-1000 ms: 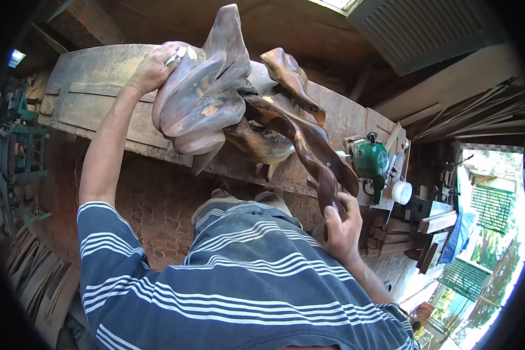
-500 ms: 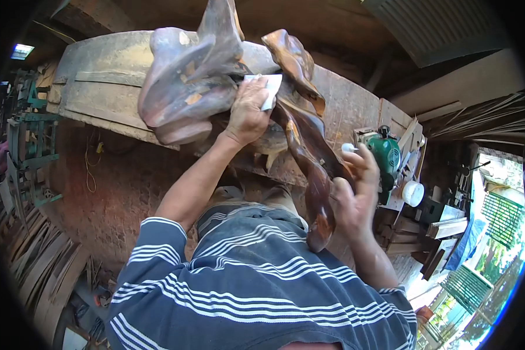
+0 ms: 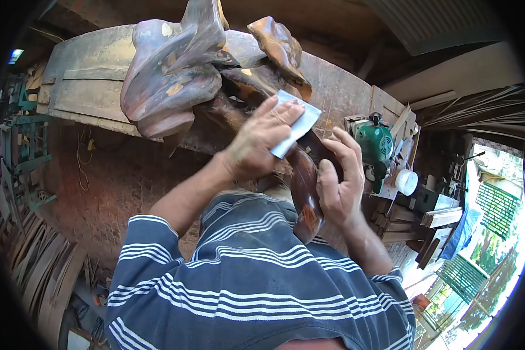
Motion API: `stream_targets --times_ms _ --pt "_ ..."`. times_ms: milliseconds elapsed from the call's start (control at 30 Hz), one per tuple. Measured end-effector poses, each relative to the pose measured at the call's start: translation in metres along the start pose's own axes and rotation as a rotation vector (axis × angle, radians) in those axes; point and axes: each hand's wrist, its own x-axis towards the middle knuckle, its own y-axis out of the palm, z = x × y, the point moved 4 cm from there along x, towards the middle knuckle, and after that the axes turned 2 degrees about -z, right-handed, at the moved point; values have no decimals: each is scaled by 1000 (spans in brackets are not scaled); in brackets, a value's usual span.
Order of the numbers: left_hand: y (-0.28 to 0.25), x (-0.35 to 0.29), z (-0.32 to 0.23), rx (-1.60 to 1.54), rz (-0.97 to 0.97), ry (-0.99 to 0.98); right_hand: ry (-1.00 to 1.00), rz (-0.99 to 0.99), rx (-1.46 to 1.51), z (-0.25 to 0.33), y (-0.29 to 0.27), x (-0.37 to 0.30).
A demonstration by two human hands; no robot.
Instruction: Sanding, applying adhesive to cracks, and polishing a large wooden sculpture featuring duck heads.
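Observation:
A twisting piece of polished brown driftwood-like wood (image 3: 304,181) runs from the bench down toward my lap. My left hand (image 3: 262,137) presses a folded pale blue-white sheet (image 3: 302,129) against it, fingers stretched over the sheet; whether it is sandpaper or cloth I cannot tell. Beside the lower limb is my right hand (image 3: 345,186), thumb and fingers apart, with nothing visible in it. The wood's broad greyish lobe (image 3: 169,76) spreads at the far left, and a glossy knotted branch (image 3: 277,49) rises at the far middle.
The wood rests on a worn bench (image 3: 93,87). At its right end sit a green power tool (image 3: 373,142) and a white round container (image 3: 406,182). Wood strips (image 3: 35,251) are stacked at lower left, and green metal frames (image 3: 29,146) stand at left.
My left hand has moved right and nearer with the sheet, from the middle of the wood to the lower limb. My right hand has shifted slightly, and the view has moved a little.

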Motion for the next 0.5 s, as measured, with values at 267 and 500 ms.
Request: stream_targets --times_ms 267,500 --pt "-23 12 104 188 -19 -227 -352 545 -426 30 -13 51" --pt "-27 -22 -40 -12 255 32 25 359 60 -5 -94 9"
